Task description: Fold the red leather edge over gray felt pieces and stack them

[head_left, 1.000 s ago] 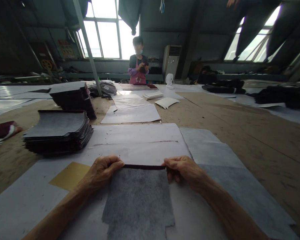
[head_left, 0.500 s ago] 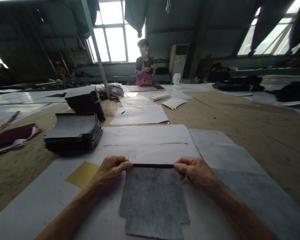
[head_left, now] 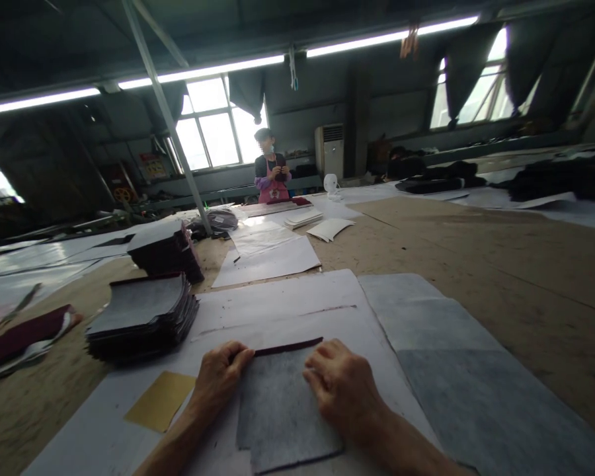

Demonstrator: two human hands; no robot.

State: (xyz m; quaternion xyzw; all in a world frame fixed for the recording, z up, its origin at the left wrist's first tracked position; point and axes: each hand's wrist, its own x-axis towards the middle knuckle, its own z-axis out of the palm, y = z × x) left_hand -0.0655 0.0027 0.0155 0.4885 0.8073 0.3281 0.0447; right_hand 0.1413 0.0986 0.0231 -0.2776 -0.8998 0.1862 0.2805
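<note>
A grey notched piece (head_left: pixel 282 403) with a dark folded strip along its far edge lies on white sheeting in front of me. My left hand (head_left: pixel 223 373) pinches the far left corner of that piece between thumb and fingers. Over its right side is my right hand (head_left: pixel 340 383), fingers curled together near the right end of the strip; what it holds, if anything, is hidden. Left of my left hand rests a yellow card (head_left: pixel 161 400). Beyond it stands a stack of similar grey pieces with dark edges (head_left: pixel 141 314).
A second dark stack (head_left: pixel 163 248) stands farther back. Grey sheets (head_left: pixel 456 357) spread to the right, and white papers (head_left: pixel 272 258) lie ahead. A maroon bundle (head_left: pixel 27 337) is at far left. Across the table are a person in a pink apron (head_left: pixel 274 188) and a white fan (head_left: pixel 332 187).
The view has tilted up and shifted right. My right hand has left the far right corner and moved inward over the piece, while my left hand keeps its corner. The strip now slants.
</note>
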